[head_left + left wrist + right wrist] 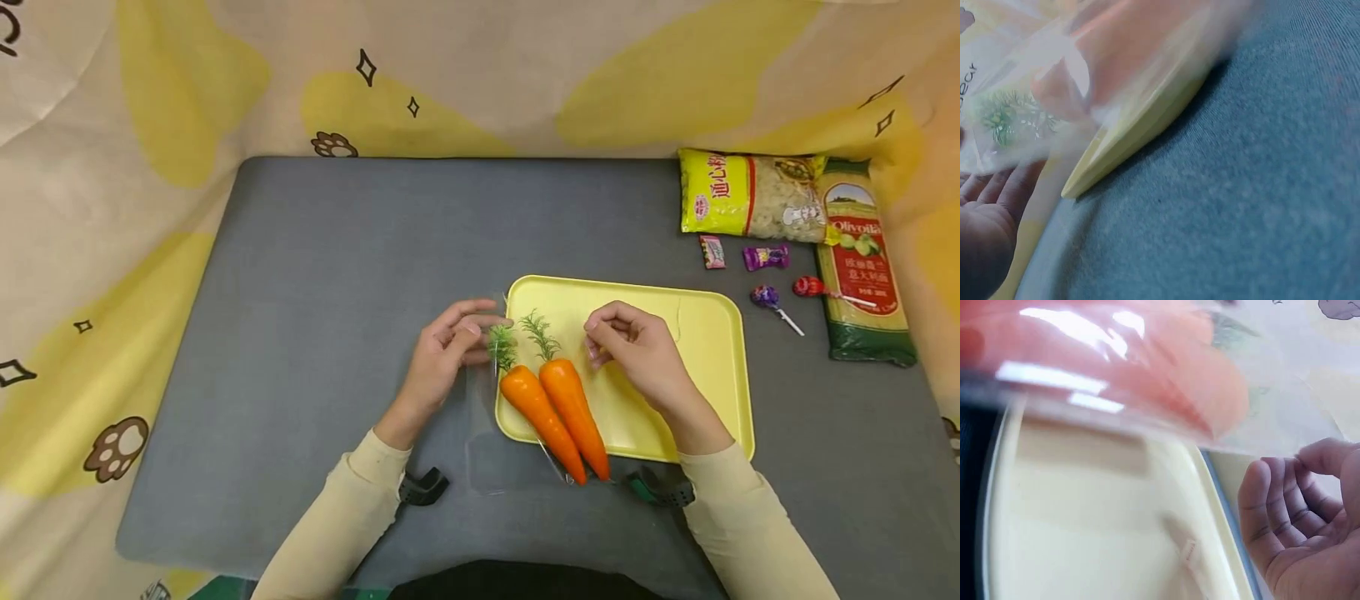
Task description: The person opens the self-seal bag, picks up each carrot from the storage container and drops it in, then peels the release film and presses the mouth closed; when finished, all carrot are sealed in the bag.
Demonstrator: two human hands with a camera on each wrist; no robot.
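Two orange carrots (573, 408) with feathery green tops lie side by side inside a clear plastic bag (1166, 387). Held above the yellow tray (690, 375), the bag slants with the carrot tips over the tray's near edge. At the bag's right upper edge, my right hand (633, 346) pinches the film between thumb and fingertips. The left hand (446, 350) is at the opposite edge, by the green tops, its fingers behind the film and thumb toward it. Its fingertips are blurred and the exact contact is partly hidden. A small pale strip (1190, 556) lies in the tray.
At the back right lie a yellow pasta bag (716, 196) and a green-ended noodle pack (862, 267). Near them are a pink candy (712, 252), a purple candy (766, 257), a purple lollipop (767, 297) and a red lollipop (810, 287). Patterned cloth (465, 75) borders the grey table (322, 250).
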